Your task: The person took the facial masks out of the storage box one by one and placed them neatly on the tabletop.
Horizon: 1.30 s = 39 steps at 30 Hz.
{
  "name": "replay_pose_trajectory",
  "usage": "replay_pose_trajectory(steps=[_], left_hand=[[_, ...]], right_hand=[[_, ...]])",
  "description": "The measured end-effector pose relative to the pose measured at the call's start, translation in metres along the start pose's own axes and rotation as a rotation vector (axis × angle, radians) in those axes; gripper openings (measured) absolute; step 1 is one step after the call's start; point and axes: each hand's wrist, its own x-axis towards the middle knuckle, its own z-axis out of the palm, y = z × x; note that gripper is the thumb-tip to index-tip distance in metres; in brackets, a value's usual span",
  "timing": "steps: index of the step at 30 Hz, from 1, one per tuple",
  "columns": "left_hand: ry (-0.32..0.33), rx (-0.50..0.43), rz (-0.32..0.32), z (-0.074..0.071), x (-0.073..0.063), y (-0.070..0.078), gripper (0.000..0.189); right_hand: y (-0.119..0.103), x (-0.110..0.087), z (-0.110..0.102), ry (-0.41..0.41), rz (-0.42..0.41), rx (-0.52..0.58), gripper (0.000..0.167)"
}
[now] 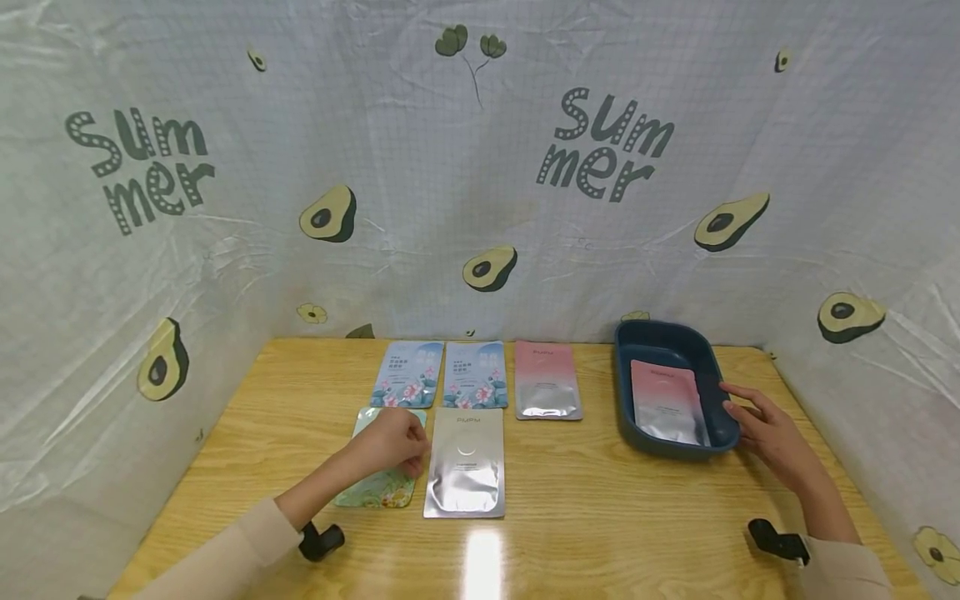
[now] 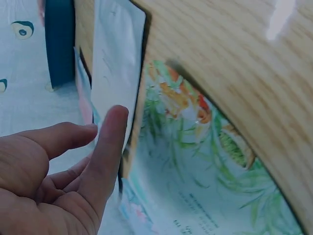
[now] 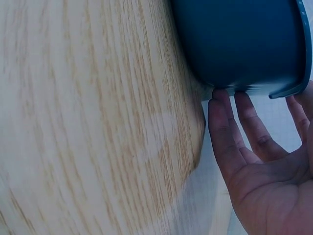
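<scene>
My left hand [image 1: 392,443] hovers over a green floral sachet [image 1: 382,483], hiding part of it. In the left wrist view, its thumb and index finger stand apart with nothing between them, close to a silver-and-cream sachet [image 2: 120,54]. My right hand [image 1: 772,433] rests against the right side of a dark blue bin [image 1: 671,450]. The right wrist view has its fingertips [image 3: 242,98] touching the bin's outer wall, loosely extended. Inside the bin lies a pink-and-silver sachet [image 1: 667,404].
Two blue floral sachets [image 1: 408,375] lie in the back row, beside another pink-and-silver sachet [image 1: 547,381]. All rest on a wood-grain table [image 1: 592,508]. A pale printed curtain [image 1: 405,167] encloses the back and both sides.
</scene>
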Motion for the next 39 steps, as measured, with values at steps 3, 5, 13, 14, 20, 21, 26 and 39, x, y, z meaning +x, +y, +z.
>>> replay_pose_trajectory(steps=[3,5,13,14,20,21,26,39], left_hand=[[0.033,0.079,0.047,-0.001,-0.001,0.006,0.011],[0.061,0.133,0.061,-0.001,0.000,0.011,0.011],[0.138,0.187,0.074,0.007,0.010,0.028,0.017],[0.142,0.186,0.080,0.008,0.011,0.029,0.018],[0.156,0.216,0.169,0.020,0.024,0.043,0.020],[0.156,0.223,0.189,0.022,0.027,0.046,0.021],[0.170,0.284,0.286,0.035,0.044,0.058,0.025],[0.114,0.274,0.355,0.071,0.083,0.098,0.033]], right_hand=[[0.000,0.000,-0.001,0.002,0.007,-0.014,0.052],[0.001,-0.001,-0.002,0.003,0.011,-0.020,0.053],[0.001,-0.002,-0.003,0.005,0.006,-0.028,0.053],[0.001,-0.002,-0.003,0.004,0.004,-0.023,0.053],[0.000,-0.002,-0.005,-0.001,-0.010,-0.008,0.051],[0.000,-0.002,-0.005,0.001,-0.012,-0.012,0.051],[0.001,-0.002,-0.004,0.000,-0.012,-0.027,0.053],[0.000,0.000,-0.004,-0.013,-0.025,-0.033,0.054]])
